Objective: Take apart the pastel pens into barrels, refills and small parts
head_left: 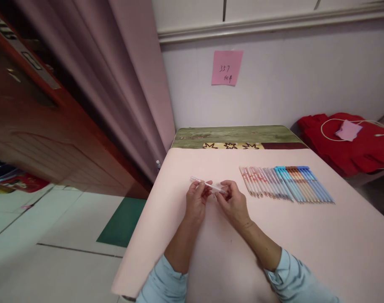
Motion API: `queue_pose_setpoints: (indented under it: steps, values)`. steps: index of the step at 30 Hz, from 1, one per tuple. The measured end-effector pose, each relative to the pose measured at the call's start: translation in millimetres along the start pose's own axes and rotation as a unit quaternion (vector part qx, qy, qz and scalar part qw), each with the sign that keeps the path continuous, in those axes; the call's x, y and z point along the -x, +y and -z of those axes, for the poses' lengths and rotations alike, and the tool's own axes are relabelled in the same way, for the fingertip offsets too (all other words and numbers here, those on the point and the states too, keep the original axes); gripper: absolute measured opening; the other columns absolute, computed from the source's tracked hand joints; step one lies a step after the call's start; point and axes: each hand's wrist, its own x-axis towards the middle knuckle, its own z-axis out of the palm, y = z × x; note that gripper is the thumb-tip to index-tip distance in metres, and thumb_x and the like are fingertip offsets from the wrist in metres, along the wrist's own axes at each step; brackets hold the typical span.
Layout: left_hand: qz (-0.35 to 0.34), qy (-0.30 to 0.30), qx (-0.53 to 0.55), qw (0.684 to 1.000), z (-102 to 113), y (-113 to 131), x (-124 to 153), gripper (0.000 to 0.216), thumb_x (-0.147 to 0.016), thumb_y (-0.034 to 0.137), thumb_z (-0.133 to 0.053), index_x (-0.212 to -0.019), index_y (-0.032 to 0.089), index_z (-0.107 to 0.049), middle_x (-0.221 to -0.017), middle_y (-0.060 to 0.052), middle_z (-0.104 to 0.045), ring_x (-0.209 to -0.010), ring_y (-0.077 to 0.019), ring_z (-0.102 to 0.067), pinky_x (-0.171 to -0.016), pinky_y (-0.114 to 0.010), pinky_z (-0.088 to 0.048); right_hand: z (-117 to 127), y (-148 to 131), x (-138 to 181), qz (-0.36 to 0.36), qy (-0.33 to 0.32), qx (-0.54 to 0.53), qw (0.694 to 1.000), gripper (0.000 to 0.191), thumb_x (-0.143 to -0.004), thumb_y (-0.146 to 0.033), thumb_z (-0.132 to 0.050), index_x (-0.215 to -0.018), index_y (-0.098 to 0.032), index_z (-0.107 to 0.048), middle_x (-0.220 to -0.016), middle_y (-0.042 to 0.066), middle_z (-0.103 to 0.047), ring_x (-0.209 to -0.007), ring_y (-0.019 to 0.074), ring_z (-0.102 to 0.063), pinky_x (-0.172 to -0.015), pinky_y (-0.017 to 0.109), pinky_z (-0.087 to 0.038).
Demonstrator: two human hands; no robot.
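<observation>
Between my two hands is a slim, pale, see-through pen (214, 187), tilted down to the right above the table. My left hand (196, 200) pinches it near its upper left end with thumb and fingers. At the lower right end, my right hand (235, 203) has its fingertips closed on the pen. Fingers partly hide that end. To the right of my hands lies a neat row of pens (286, 184), side by side, running from clear with red marks through grey to light blue, brown and blue.
A pale pink sheet covers the table (305, 252), with a green patterned strip (232, 134) at its far edge. A pink note (227, 68) is on the wall. Red cloth (346, 143) with a white cord lies at right. A curtain (138, 84) and a wooden door (53, 139) border the left.
</observation>
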Motion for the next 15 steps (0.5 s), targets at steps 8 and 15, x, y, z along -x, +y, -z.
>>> queue_pose_setpoints:
  steps: [8, 15]
  values:
    - [-0.007, 0.016, 0.005, 1.0, -2.6, 3.0, 1.8, 0.029, -0.072, 0.028, -0.078, -0.087, 0.015, -0.057, -0.088, -0.007, -0.072, -0.073, -0.0115, -0.066, -0.072, -0.023, -0.05, 0.6, 0.6, 2.0, 0.014, 0.013, 0.002, 1.0, 0.02, -0.083, -0.04, -0.06, -0.088, -0.021, -0.06, -0.061, -0.004, -0.056, -0.053, 0.0111, -0.049, -0.055, 0.022, -0.04]
    - [-0.005, 0.009, -0.01, 1.0, -2.2, 4.1, 2.0, 0.027, -0.073, 0.029, -0.077, -0.088, 0.015, -0.058, -0.093, -0.008, -0.072, -0.077, -0.0125, -0.067, -0.069, -0.022, -0.052, 1.4, 1.4, 1.7, 0.015, 0.026, 0.004, 1.0, 0.021, -0.083, -0.042, -0.061, -0.086, -0.021, -0.062, -0.059, -0.004, -0.056, -0.051, 0.0107, -0.048, -0.053, 0.022, -0.039]
